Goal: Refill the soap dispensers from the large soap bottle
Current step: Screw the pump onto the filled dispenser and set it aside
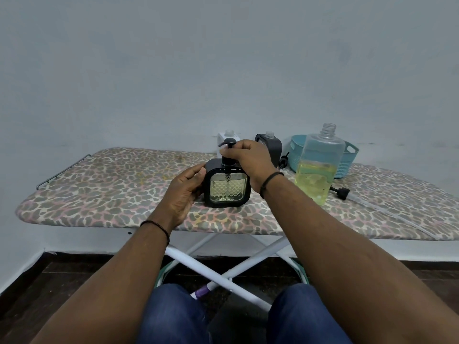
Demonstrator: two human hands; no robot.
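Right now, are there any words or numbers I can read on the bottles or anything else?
None can be read.
Dark soap bottle at the back: a pale mark on its front, too blurred to read.
Big soap bottle, front soap bottle, white bottle, blue basket: no writing shows.

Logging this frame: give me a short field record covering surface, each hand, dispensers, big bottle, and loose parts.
surface: ironing board with spotted cover
left hand: holds the side of the black dispenser
right hand: grips its pump head
black dispenser: upright, yellowish liquid visible
other dispensers: white dispenser and dark dispenser at the back, both without pumps
large soap bottle: upright, cap off, about half full
loose parts: one pump right of the bottle, another pump by the teal basket
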